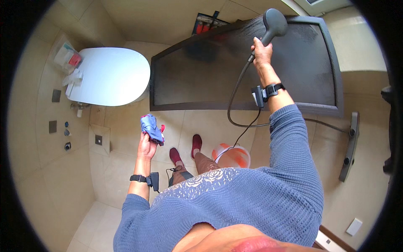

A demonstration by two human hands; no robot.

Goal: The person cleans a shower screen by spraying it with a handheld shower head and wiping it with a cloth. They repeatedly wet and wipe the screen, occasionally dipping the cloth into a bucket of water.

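Observation:
My right hand (263, 52) grips the handle of a dark grey hand shower (275, 23), which sprays water to the left. Below the spray stands a large dark-framed mesh screen (195, 82), wet in places, leaning near the wall. A grey shower hose (233, 97) loops from the handle down and across to the right. In my left hand (147, 147) is a bunched blue cloth (152, 128) with red edging, held over the floor between the toilet and my feet.
A white toilet with its lid down (110, 77) stands at the left, beside the screen. An orange-and-white bucket (233, 156) sits by my legs. A bar-shaped shower mixer (349, 148) is on the right wall. The tiled floor has a drain (98, 140). Red-handled items (203, 28) show behind the screen.

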